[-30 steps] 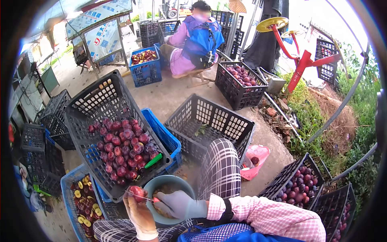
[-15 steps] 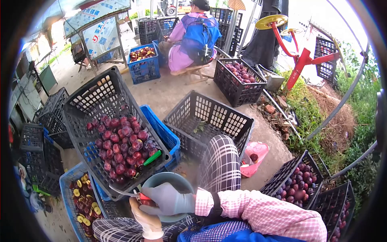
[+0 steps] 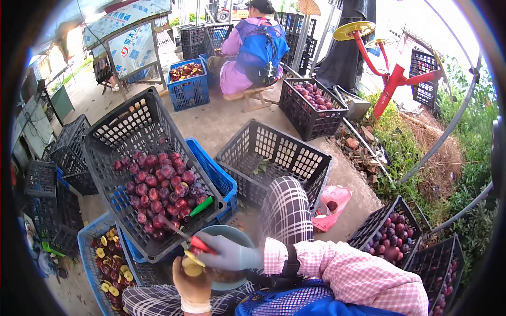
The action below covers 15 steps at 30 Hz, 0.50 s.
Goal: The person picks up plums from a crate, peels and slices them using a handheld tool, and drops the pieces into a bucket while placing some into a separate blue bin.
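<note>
My left hand (image 3: 192, 288) grasped a cut plum (image 3: 193, 266), with its yellow flesh exposed, at the left side of the bowl (image 3: 240, 234). My right hand (image 3: 226, 253), in a grey glove, was clenched around the red handle of a knife (image 3: 202, 245); the blade extended past the plum, toward the near end of the tilted black crate (image 3: 118, 197). Status of this plum, as I judged it: opened, but not yet set down. Status of the finished portion: cut pieces (image 3: 109, 263) lay in the blue crate (image 3: 87, 256) to my left, yellow faces showing among dark red skins. Status of the remaining portion: whole plums (image 3: 166, 181) formed a large heap in the black crate, with a green handle (image 3: 201, 206) resting at its edge. Further whole plums stood in the side crates (image 3: 363, 231) to my right and in the far crate (image 3: 313, 118). A co-worker (image 3: 255, 50) sat ahead, beside a second blue crate (image 3: 192, 95) of cut fruit. From these contents, I judged the cutting to be partway through, with much fruit still whole. The contents of the bowl were largely hidden by my right hand and could not be verified.
</note>
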{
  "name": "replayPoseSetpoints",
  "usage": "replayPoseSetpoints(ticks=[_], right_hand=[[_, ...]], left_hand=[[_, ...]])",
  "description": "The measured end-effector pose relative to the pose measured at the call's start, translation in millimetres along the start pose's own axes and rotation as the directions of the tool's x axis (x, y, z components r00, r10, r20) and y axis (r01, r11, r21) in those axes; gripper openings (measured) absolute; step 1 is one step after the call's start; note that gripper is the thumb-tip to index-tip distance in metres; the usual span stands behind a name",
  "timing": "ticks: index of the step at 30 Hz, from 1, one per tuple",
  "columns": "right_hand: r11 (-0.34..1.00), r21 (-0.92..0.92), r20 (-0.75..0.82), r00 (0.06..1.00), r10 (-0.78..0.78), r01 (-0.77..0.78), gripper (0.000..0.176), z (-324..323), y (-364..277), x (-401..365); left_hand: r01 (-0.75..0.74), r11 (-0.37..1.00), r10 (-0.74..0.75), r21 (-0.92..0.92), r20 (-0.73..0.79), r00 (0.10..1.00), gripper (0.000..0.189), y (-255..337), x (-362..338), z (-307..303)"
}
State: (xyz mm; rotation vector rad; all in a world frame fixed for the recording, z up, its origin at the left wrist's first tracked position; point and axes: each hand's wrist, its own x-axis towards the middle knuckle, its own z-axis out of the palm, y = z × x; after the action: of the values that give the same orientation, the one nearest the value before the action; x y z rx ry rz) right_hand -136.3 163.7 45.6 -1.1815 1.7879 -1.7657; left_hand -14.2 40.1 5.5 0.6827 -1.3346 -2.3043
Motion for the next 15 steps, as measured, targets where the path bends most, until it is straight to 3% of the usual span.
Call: replayPoseSetpoints(ticks=[1, 2, 3, 5, 6, 7, 11, 13, 14, 15], right_hand=[[0.982, 0.185, -0.062, 0.997, 0.042, -0.029, 0.033, 3, 10, 0], [0.862, 0.462, -0.013, 0.970, 0.244, -0.211, 0.036, 1, 5, 0], [0.861, 0.462, -0.017, 0.969, 0.246, -0.211, 0.036, 0, -1, 1], [0.680, 0.552, 0.195, 0.868, 0.457, -0.482, 0.038, -6, -15, 7], [0.768, 0.457, 0.178, 0.892, 0.416, -0.449, 0.040, -2, -4, 7], [0.806, 0.361, 0.170, 0.883, 0.437, -0.469, 0.038, 2, 9, 7], [0.747, 0.486, 0.137, 0.884, 0.447, -0.453, 0.036, 16, 46, 3], [0.753, 0.500, 0.106, 0.893, 0.437, -0.428, 0.035, 14, 45, 9], [0.689, 0.530, 0.179, 0.860, 0.479, -0.494, 0.034, 11, 42, 10], [0.620, 0.549, 0.256, 0.819, 0.514, -0.560, 0.032, 10, 36, 11]], left_hand=[[0.362, 0.737, -0.414, -0.571, 0.043, 0.909, 0.039, 25, 2, 13], [0.359, 0.781, -0.368, -0.511, 0.089, 0.926, 0.037, 31, -2, 13], [0.351, 0.822, -0.325, -0.449, 0.137, 0.936, 0.036, 34, -4, 11], [0.275, 0.914, -0.229, -0.299, 0.181, 0.956, 0.039, 31, -1, 0], [0.182, 0.967, -0.169, -0.178, 0.087, 0.982, 0.027, 31, 1, -4], [0.110, 0.989, -0.105, -0.100, 0.050, 0.993, 0.028, 31, 4, -16], [-0.118, 0.957, 0.177, 0.265, -0.209, 0.962, 0.038, 91, 4, -57], [-0.402, 0.605, 0.565, 0.687, -0.016, 0.825, 0.021, 109, 11, -80], [-0.264, 0.791, 0.432, 0.552, -0.198, 0.880, 0.016, 117, 8, -81], [-0.258, 0.789, 0.429, 0.557, -0.199, 0.881, 0.016, 114, 8, -74]])
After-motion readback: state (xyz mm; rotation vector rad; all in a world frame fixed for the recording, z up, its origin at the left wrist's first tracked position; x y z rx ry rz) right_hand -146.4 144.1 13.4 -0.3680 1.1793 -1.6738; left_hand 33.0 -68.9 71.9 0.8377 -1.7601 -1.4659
